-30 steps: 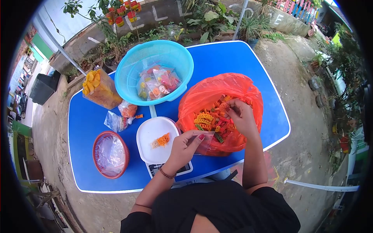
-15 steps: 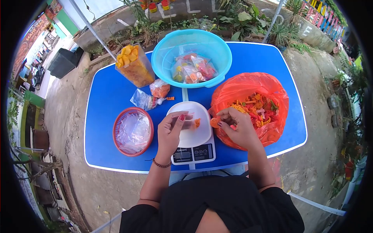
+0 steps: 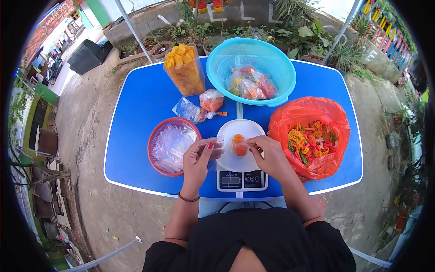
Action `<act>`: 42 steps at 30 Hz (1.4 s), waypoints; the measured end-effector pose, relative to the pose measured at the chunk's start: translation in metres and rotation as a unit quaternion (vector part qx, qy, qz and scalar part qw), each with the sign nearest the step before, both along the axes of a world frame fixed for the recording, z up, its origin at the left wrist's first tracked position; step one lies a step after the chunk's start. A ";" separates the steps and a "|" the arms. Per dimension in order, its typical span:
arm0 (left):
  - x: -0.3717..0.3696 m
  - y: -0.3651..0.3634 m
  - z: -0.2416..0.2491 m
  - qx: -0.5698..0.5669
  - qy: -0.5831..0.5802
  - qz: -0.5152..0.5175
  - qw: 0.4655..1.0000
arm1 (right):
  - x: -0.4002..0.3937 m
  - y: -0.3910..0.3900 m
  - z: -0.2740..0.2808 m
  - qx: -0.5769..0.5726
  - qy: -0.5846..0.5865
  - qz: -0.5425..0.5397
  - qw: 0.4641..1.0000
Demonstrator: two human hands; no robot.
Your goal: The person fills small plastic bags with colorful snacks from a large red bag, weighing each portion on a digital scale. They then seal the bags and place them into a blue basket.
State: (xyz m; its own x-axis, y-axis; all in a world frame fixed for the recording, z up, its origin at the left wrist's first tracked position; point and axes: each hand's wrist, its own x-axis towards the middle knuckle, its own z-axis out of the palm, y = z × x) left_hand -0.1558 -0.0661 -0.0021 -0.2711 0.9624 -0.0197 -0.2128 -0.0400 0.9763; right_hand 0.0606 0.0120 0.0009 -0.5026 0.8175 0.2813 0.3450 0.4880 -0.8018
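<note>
My left hand (image 3: 199,158) pinches a clear plastic zip bag (image 3: 220,141) by its red-lined edge. Round orange crackers (image 3: 240,150) show through the bag, above the white plate of a kitchen scale (image 3: 242,180). At the other side of the bag, my right hand (image 3: 268,154) is closed in a pinch; what lies between its fingertips is too small to make out. A red plastic bag (image 3: 312,109) of mixed coloured crackers (image 3: 312,140) stands to the right of that hand. Left of my left hand is a red basket (image 3: 152,156) of empty clear bags (image 3: 174,145).
A turquoise basin (image 3: 283,77) with several filled packets (image 3: 253,84) stands at the back of the blue table (image 3: 131,118). Beside it is a clear container (image 3: 186,77) heaped with yellow chips. Small knotted bags (image 3: 210,100) lie in front of that container.
The orange cracker my right hand held is no longer clearly at its fingertips, and two now show at the bag. My right hand has come closer to my left. The camera view has shifted.
</note>
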 end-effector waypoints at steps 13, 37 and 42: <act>0.003 -0.005 -0.017 -0.017 -0.041 -0.036 0.998 | 0.004 -0.002 0.007 -0.006 -0.019 -0.019 1.000; 0.003 -0.015 -0.024 -0.049 0.018 -0.023 0.998 | -0.013 -0.006 -0.006 0.067 -0.104 -0.007 0.992; 0.016 -0.010 -0.017 -0.050 0.008 -0.047 0.998 | -0.011 -0.005 0.002 -0.079 0.101 -0.010 0.992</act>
